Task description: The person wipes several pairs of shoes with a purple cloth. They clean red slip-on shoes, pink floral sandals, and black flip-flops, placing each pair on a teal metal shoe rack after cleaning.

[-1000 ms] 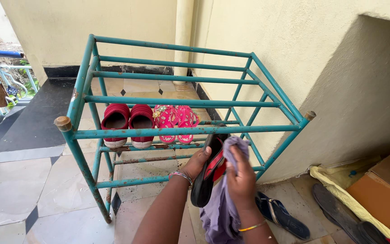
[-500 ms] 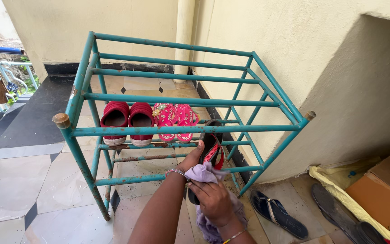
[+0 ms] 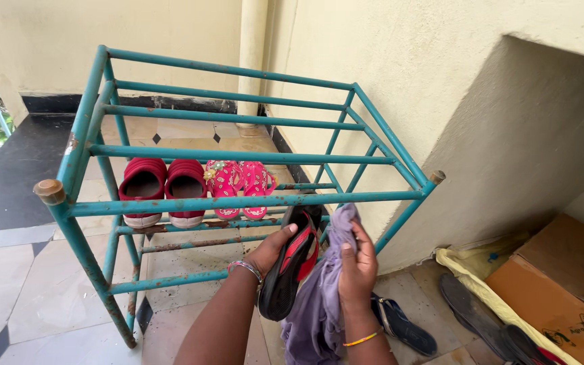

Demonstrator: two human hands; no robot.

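My left hand [image 3: 269, 249] grips a black sandal with red straps [image 3: 290, 265], held on edge just in front of the teal metal shoe rack [image 3: 238, 201]. My right hand [image 3: 356, 263] clutches a pale purple cloth [image 3: 319, 304] pressed against the sandal's strap side; the cloth hangs down below my wrist. On the rack's middle shelf sit a pair of red slip-on shoes [image 3: 163, 189] and a pair of small pink sandals [image 3: 240, 186].
A dark blue flip-flop [image 3: 405, 328] lies on the tiled floor right of my arm. Further right are a black sandal [image 3: 471, 307], a yellow cloth [image 3: 481, 284] and a brown cardboard box [image 3: 562, 290] against the cream wall. Black floor band at left.
My right hand has gone from the sandal's lower end back up to its upper end with the cloth. The view has shifted slightly right.
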